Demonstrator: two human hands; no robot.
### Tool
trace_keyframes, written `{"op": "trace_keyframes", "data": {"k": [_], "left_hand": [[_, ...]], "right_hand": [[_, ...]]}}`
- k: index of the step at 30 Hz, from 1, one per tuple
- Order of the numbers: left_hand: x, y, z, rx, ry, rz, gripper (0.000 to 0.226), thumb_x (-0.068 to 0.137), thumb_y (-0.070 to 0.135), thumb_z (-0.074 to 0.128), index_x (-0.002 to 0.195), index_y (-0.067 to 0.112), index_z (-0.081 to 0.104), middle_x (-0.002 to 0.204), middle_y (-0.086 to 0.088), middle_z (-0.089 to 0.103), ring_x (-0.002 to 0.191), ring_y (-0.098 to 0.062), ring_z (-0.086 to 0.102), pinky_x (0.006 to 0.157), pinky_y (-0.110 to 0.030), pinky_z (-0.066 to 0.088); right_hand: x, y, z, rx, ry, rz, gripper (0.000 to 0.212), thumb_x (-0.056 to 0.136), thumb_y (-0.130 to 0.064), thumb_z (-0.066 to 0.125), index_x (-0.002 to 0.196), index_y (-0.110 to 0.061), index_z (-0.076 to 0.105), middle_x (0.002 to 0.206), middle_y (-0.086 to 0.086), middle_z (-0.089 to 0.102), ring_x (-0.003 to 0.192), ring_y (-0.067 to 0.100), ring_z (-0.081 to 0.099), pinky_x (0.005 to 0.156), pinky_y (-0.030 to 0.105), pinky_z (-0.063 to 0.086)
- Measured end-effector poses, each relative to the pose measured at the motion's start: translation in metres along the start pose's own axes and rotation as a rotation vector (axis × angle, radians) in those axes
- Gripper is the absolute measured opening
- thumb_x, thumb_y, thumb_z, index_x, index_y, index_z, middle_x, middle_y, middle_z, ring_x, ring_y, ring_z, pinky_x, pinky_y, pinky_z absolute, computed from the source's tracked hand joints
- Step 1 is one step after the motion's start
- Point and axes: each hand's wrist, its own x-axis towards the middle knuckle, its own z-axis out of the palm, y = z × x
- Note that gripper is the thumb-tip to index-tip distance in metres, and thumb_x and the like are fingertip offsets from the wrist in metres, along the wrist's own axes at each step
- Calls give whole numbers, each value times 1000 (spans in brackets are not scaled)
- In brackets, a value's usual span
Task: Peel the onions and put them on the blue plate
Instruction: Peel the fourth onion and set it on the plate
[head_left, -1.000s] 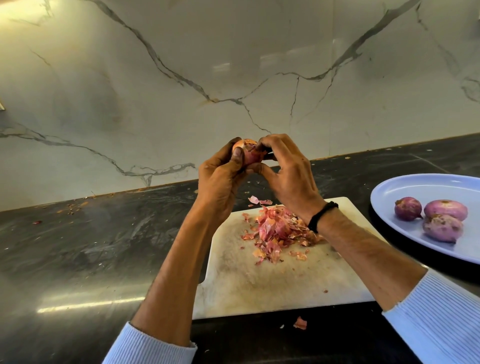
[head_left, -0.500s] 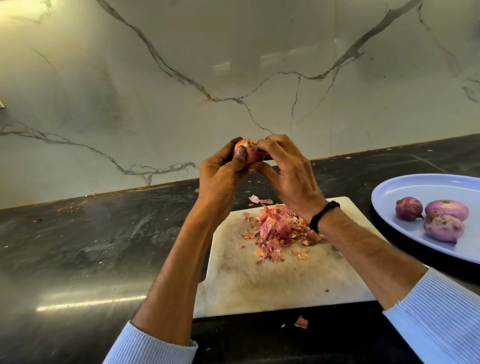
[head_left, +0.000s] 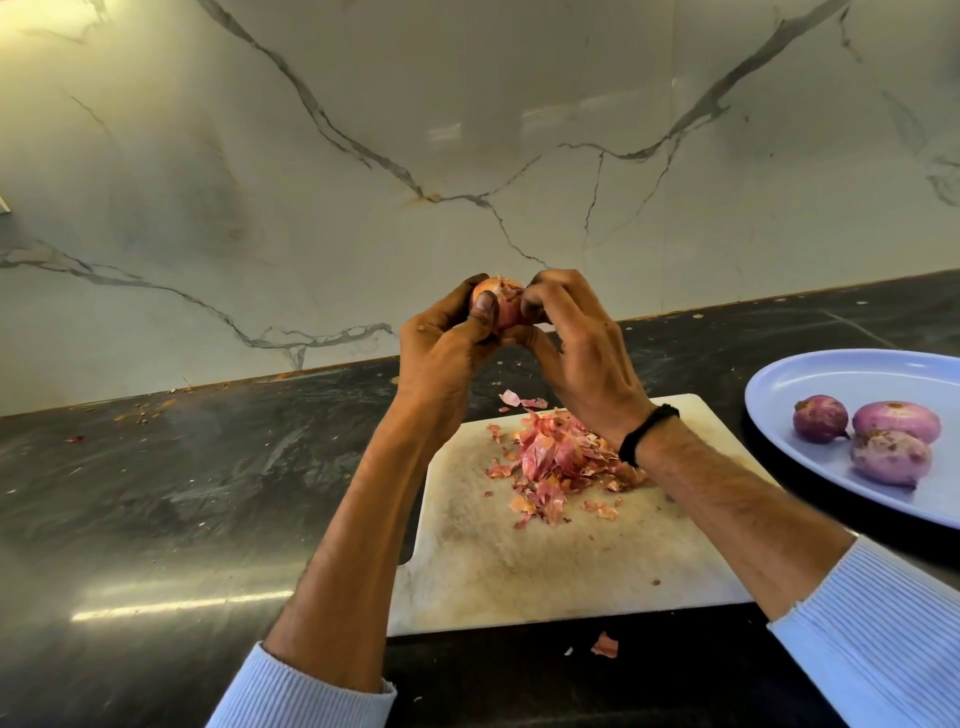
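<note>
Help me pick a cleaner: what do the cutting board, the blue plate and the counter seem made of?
The cutting board looks like white plastic, matte, with brownish stains and scuffs. The blue plate is probably melamine or plastic, smooth with a soft sheen, though ceramic is possible. The counter seems to be dark polished stone, given its pale veining and mirror-like glare.

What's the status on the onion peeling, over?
Left hand grips small reddish onion above white cutting board; right hand pinches its skin. Three peeled purple onions on oval blue plate. Nothing in the way.
</note>
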Motion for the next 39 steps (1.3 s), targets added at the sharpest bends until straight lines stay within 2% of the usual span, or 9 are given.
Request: {"op": "trace_keyframes", "data": {"k": [2,5,11,15,18,21,25,31,39], "left_hand": [[-1,0,0,3,-7,4,29,98,7,57,126,4,65,102,-1,75,106,-29,71,86,-35,61],[-1,-1,0,15,-15,10,28,98,7,58,125,4,65,101,0,76,105,-27,71,87,-37,60],[-2,-3,1,58,-1,11,32,98,7,58,129,2,63,110,-6,73,105,-24,71,90,-38,59],[-1,-3,1,50,-3,-2,24,99,11,57,120,7,68,107,-10,75,105,-28,71,86,-33,59],[-1,-2,0,34,-11,-9,19,100,12,56,111,13,71,100,-6,77,102,-26,71,85,-32,60],[-1,-1,0,23,3,-11,27,98,12,57,122,5,67,109,-11,74,105,-27,71,83,-32,60],[-2,-1,0,21,-1,-12,30,98,13,57,126,2,65,113,-13,72,107,-29,70,83,-32,60],[-3,0,1,4,-33,-7,19,101,13,54,109,11,72,100,-7,76,98,-23,72,81,-29,59],[-4,3,3,-85,-1,3,18,100,13,54,104,10,71,95,-5,77,97,-22,73,87,-32,60]], "right_hand": [[0,1,0,-7,-13,4,40,89,-5,70,121,-14,47,117,13,53,102,3,44,90,4,41],[-1,3,0,-34,-26,5,47,90,-4,70,126,-19,43,120,13,52,104,3,42,91,-1,35],[-2,2,0,-46,-66,-2,46,90,-1,67,125,-20,43,118,13,52,103,15,51,91,11,41],[-1,1,-1,-50,-44,-31,22,91,2,65,110,-6,59,115,14,54,97,20,55,81,23,52],[0,3,0,-32,-27,-12,19,89,1,69,105,-3,60,111,12,54,95,14,53,82,14,49],[0,5,2,-7,-27,18,36,89,-6,72,118,-9,52,115,11,54,100,6,48,88,4,41],[0,5,1,-31,-32,0,45,90,-8,70,124,-20,44,117,13,54,102,6,45,90,8,41],[-1,2,0,-49,-38,-23,23,90,-1,68,111,-6,61,116,14,55,97,18,56,83,19,51],[3,-1,3,14,57,59,17,92,-10,69,105,-1,63,106,13,60,96,7,51,86,4,42]]}}
